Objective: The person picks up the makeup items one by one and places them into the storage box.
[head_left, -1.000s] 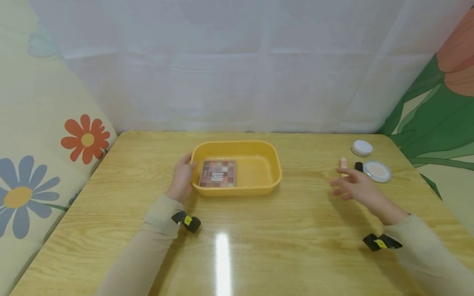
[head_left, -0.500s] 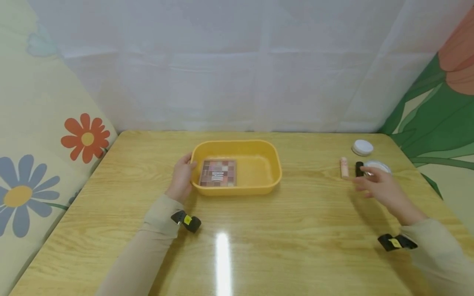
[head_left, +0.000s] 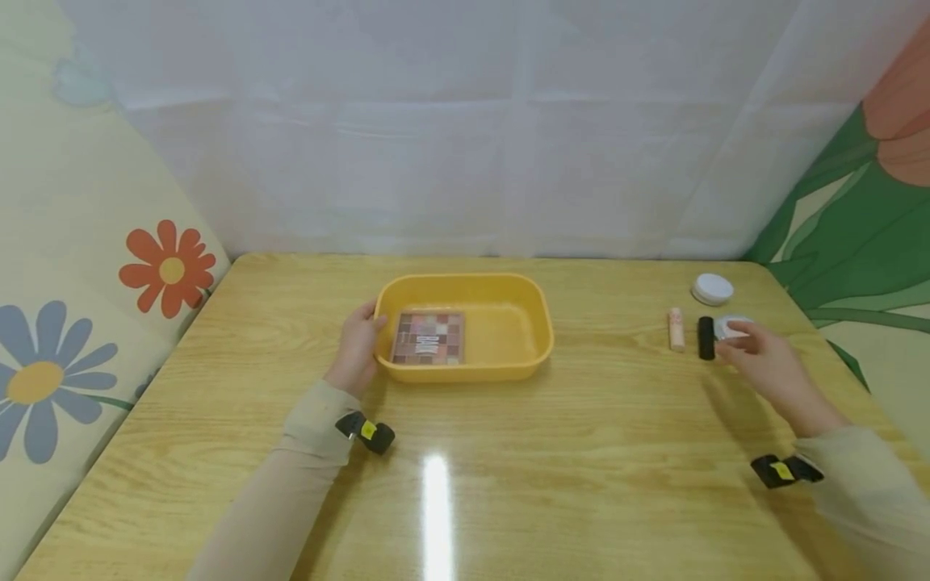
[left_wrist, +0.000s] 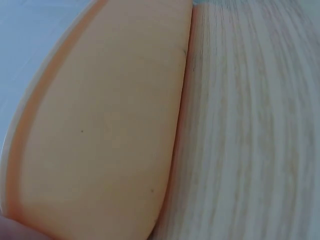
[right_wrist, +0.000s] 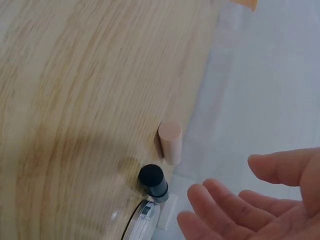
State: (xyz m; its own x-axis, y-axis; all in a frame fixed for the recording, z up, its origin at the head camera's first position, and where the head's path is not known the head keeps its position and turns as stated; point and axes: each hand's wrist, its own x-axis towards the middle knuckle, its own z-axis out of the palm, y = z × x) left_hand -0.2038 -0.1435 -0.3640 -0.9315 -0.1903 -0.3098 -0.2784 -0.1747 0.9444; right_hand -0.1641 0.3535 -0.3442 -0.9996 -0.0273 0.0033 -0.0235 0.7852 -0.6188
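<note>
In the head view, my left hand (head_left: 356, 347) grips the left end of a yellow plastic basin (head_left: 508, 373), thumb at the rim. The basin's long wall (left_wrist: 100, 120) fills much of the left wrist view. A multi-coloured eyeshadow palette (head_left: 427, 339) lies inside it, at the left. Over at the right, my right hand (head_left: 773, 367) hovers above a round clear-lidded compact (head_left: 729, 324), partly hiding it. Thumb and fingers (right_wrist: 235, 212) are apart with nothing between them. Left of the compact lie a black tube (head_left: 706, 339) and a pale pink tube (head_left: 676, 331).
Behind the compact, a round white case (head_left: 712, 289) sits near the back right of the wooden table (head_left: 552, 468). A white cloth (head_left: 465, 145) hangs along the table's back edge. Flower-patterned panels (head_left: 872, 250) flank both sides.
My right hand has moved right, past the pink and black tubes, to above the compact. The left hand, basin and palette have stayed in place.
</note>
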